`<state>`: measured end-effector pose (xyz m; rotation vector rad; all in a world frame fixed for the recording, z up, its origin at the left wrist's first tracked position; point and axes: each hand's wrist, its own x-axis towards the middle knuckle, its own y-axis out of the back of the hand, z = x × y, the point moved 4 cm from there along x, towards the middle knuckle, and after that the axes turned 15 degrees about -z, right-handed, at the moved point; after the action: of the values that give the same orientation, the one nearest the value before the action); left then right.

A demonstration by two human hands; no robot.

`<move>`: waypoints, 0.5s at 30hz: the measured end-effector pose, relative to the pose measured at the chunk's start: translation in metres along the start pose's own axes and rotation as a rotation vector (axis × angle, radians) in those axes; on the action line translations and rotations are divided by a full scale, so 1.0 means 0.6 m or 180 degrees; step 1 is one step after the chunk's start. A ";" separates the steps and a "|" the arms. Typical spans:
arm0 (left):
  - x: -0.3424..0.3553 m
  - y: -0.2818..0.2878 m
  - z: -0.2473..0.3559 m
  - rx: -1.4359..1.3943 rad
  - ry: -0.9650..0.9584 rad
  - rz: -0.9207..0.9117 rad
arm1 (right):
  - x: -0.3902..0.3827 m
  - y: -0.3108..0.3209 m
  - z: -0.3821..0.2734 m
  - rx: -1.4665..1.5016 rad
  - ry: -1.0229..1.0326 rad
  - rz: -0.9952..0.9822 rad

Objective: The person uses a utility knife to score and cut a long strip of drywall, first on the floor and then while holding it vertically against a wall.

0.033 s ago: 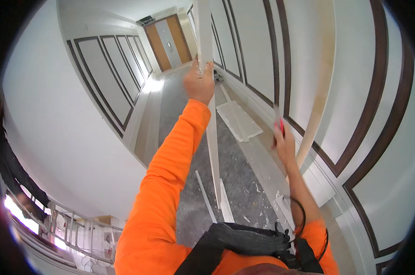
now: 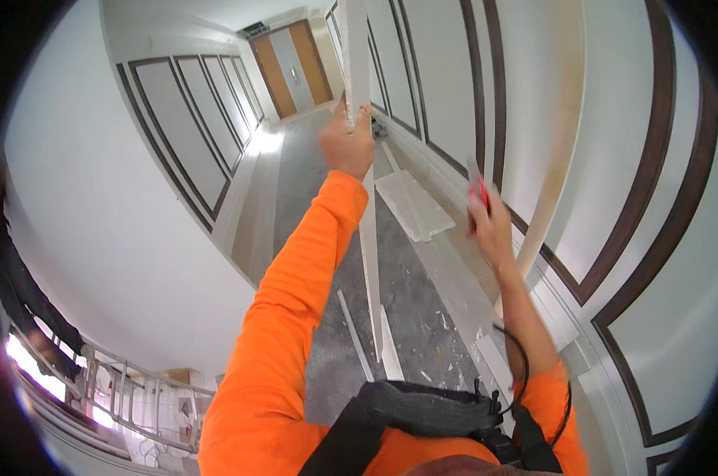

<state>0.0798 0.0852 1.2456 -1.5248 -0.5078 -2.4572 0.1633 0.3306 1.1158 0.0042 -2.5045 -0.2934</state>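
My left hand [image 2: 349, 147], arm stretched forward, is closed round a long narrow white board strip [image 2: 369, 262]. The strip stands on end and has a rough, crumbly edge; its lower end comes down near the floor and its top runs out of view. Off to the right, apart from the strip, my right hand [image 2: 492, 226] grips a knife [image 2: 479, 189] with a red handle. Its grey blade points upward and is smeared by motion. Both my sleeves are orange, the right forearm bare.
White offcuts [image 2: 391, 349] and crumbs lie on the grey floor covering [image 2: 339, 317]. Further off is a flat white board [image 2: 414, 208]. A pale plank [image 2: 561, 159] stands along the dark-trimmed right wall. At left, a person's dark-clothed legs [image 2: 34, 301] show by a metal ladder [image 2: 129, 397].
My right hand has risen slightly with the knife, a little to the left. My left hand still grips the strip, almost unmoved.
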 end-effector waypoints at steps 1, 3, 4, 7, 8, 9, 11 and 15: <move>-0.004 0.013 0.005 -0.0036 0.0187 -0.0035 | 0.044 -0.014 -0.060 0.0154 0.0142 -0.0103; -0.012 0.030 0.002 -0.0206 0.0383 -0.0088 | 0.100 -0.039 -0.163 0.0321 0.0309 -0.0222; -0.026 0.043 -0.004 -0.0248 0.0430 -0.0104 | 0.118 -0.059 -0.198 0.0413 0.0318 -0.0294; -0.041 0.076 -0.009 -0.0302 0.0340 -0.0132 | 0.165 -0.101 -0.266 0.0467 0.0402 -0.0429; -0.042 0.085 -0.007 -0.0317 0.0260 -0.0137 | 0.175 -0.111 -0.281 0.0477 0.0365 -0.0533; -0.044 0.094 -0.001 -0.0440 0.0154 -0.0222 | 0.184 -0.120 -0.296 0.0485 0.0334 -0.0634; -0.053 0.111 0.015 -0.0687 -0.0063 -0.0387 | 0.200 -0.144 -0.323 0.0418 0.0474 -0.0776; -0.046 0.131 0.028 -0.1539 -0.0293 -0.0705 | 0.206 -0.196 -0.363 0.0827 0.0323 -0.1237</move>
<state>0.1331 0.0195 1.2419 -1.8492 -0.0961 -2.8386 0.1812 0.1619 1.3344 0.5995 -2.4087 -0.1170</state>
